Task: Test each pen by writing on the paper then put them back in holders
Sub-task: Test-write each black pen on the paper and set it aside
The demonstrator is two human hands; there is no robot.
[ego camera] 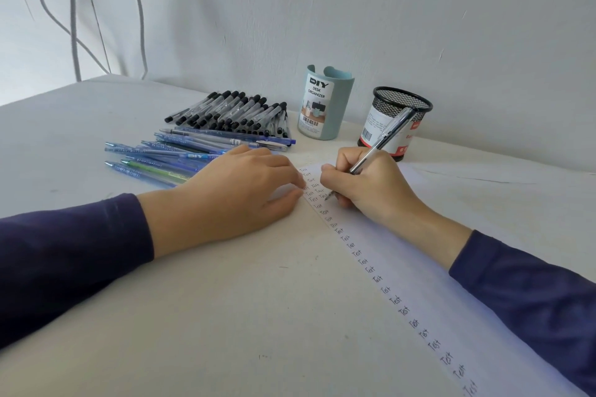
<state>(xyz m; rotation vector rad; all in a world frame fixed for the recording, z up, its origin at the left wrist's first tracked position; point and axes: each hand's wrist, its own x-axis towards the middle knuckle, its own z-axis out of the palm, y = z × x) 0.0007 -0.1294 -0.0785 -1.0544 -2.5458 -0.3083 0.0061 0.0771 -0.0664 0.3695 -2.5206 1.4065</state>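
Observation:
My right hand (371,187) grips a clear pen (383,138) with its tip on the white paper (419,267), beside a second short column of "Test" words. A long column of "Test" runs down the paper's left edge. My left hand (235,193) lies flat, its fingertips pressing the paper's top left edge. A pile of black-capped pens (232,113) and a pile of blue pens (180,155) lie beyond my left hand. Behind them stand a light-blue holder (325,103) and a black mesh holder (395,121).
The white table (225,316) meets a white wall at the back. Grey cables (74,10) hang down the wall at the far left. Both forearms wear dark blue sleeves.

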